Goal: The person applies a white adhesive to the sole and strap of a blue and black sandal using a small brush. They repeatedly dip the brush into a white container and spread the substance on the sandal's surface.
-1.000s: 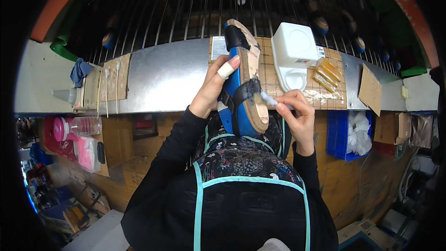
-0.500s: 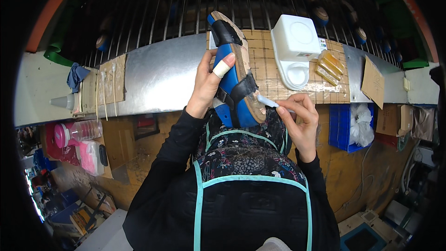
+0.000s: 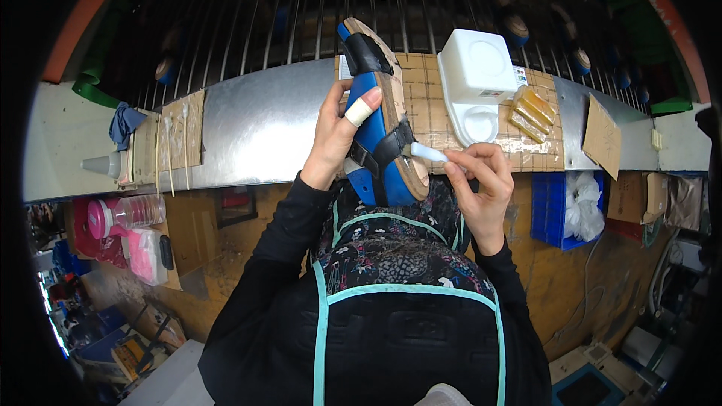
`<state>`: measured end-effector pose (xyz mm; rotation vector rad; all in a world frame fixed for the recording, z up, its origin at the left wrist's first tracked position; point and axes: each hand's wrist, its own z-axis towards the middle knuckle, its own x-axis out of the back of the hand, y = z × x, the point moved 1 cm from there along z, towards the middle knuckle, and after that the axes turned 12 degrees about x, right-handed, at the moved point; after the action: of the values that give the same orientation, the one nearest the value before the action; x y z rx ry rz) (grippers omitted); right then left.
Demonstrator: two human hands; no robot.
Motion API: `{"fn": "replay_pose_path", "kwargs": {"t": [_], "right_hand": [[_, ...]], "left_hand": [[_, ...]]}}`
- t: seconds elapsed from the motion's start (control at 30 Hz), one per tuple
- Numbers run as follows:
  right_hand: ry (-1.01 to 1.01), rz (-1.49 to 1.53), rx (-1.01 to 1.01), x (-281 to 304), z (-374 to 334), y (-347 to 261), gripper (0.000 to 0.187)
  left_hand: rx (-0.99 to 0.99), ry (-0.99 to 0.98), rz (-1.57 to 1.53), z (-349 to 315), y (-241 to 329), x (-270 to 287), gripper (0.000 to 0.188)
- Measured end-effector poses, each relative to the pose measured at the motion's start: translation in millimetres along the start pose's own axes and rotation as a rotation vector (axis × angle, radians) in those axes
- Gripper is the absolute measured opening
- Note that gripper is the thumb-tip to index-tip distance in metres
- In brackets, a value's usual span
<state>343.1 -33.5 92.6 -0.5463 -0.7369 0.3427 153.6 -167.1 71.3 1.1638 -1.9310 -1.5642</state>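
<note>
My left hand is closed round a blue shoe last, its thumb wrapped in pale tape. The last is tilted, toe end pointing away from me, heel end near my apron. A tan insole covers its underside, and black sandal straps fold over the insole's edges. Between the thumb and fingers of my right hand is a slim white brush. The brush's tip is at the strap end near the heel; whether it touches the strap or the insole I cannot tell.
A white plastic dispenser stands on the taped cardboard, beside yellowish blocks. Metal bars run behind the bench. Long swabs lie at left. A blue bin with clear bags hangs below at right.
The brush tip has moved slightly up and left, from the insole near the heel toward the strap end. My left hand and the last have hardly moved.
</note>
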Motion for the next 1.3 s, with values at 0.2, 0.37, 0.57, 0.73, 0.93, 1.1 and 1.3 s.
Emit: {"fn": "replay_pose_path", "kwargs": {"t": [0.2, 0.37, 0.57, 0.73, 0.93, 1.1, 1.3], "right_hand": [[-0.053, 0.201, -0.083, 7, -4, 7, 0.018], [-0.007, 0.241, -0.084, 9, -4, 3, 0.017], [0.032, 0.227, 0.031, 17, 4, 0, 0.017], [0.051, 0.264, 0.076, 19, 12, -5, 0.017], [-0.006, 0.227, 0.232, 19, 28, -13, 0.02], [-0.085, 0.371, 0.258, 9, 39, -23, 0.022], [-0.289, 0.403, 0.343, 1, 56, -25, 0.02]], "left_hand": [[0.074, -0.059, -0.035, 8, 1, 1, 0.067], [0.157, -0.135, -0.101, 18, 7, -1, 0.063], [0.229, -0.274, -0.261, 16, 17, -15, 0.062], [0.317, -0.312, -0.314, 17, 15, -25, 0.068], [0.539, -0.505, -0.595, 13, -2, -24, 0.055], [0.601, -0.656, -0.645, -7, -7, -16, 0.059], [0.504, -0.952, -0.512, -39, -30, -2, 0.056]]}}
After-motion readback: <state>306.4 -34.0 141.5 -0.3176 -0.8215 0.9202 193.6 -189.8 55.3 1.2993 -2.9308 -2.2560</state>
